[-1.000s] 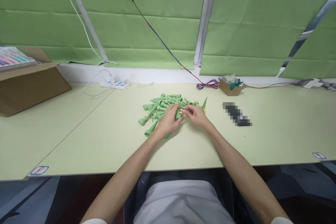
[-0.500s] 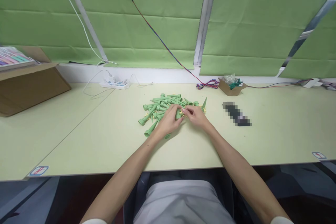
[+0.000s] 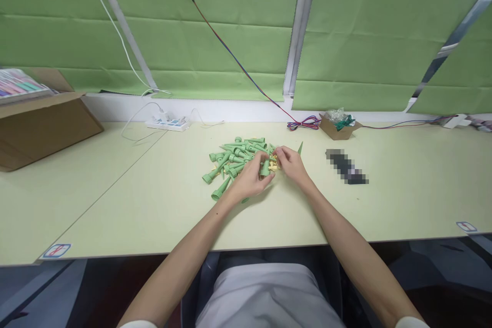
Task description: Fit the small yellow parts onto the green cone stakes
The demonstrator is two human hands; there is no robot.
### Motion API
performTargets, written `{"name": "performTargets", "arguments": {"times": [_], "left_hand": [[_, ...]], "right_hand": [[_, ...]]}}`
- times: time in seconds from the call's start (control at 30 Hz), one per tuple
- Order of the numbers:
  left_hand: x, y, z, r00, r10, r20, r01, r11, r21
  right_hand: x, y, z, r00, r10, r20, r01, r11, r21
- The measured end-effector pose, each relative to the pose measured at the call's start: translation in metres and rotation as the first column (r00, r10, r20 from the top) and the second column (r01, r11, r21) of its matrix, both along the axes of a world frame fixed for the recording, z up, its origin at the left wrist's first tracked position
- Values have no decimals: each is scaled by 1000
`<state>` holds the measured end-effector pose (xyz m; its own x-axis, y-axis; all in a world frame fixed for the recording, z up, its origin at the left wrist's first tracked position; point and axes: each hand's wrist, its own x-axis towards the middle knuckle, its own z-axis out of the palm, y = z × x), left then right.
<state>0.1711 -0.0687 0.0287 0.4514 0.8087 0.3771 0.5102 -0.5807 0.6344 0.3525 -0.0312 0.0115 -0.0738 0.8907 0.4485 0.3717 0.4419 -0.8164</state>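
Green plastic spikes [image 3: 217, 170] lie heaped on the bench [image 3: 154, 205], mostly left of and beyond the hands, with small yellow pieces [image 3: 273, 167] at the near right of the pile. Risk, as I judge it: the yellow bits are tiny and loose, so a brush of the fingers could scatter them; a slack hold could let the single spike [image 3: 265, 168] between the hands tip or twist; a nudge from the left wrist could shift nearby spikes. Grip, left hand [image 3: 251, 177]: curled, thumb and fingers partly apart, seemingly around that single spike, wide end toward the body. Grip, right hand [image 3: 292, 165]: fingertips bunched just beside the yellow pieces; can't tell if they're closed or pinching anything, too small.
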Motion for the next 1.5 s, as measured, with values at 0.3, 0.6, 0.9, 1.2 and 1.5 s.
{"name": "performTargets", "arguments": {"times": [0.3,0.6,0.9,1.2,1.5], "left_hand": [[1,-2,-2,999,-9,-40,7,999,-44],[0,1,-3,999,19,-42,-20,1000,-20],[-2,8,-8,997,25,-79,-21,998,56],[-2,10,-7,992,13,-125,-3,996,85],[-2,9,-6,989,11,-144,0,997,73]], "right_hand": [[-3,-2,0,996,76,53,-78,997,24],[4,-6,11,999,-20,-36,23,995,94],[35,-3,22,920,-391,-5,374,876,306],[40,5,14,903,-431,-10,410,853,324],[41,12,4,913,-397,100,358,893,271]]}}
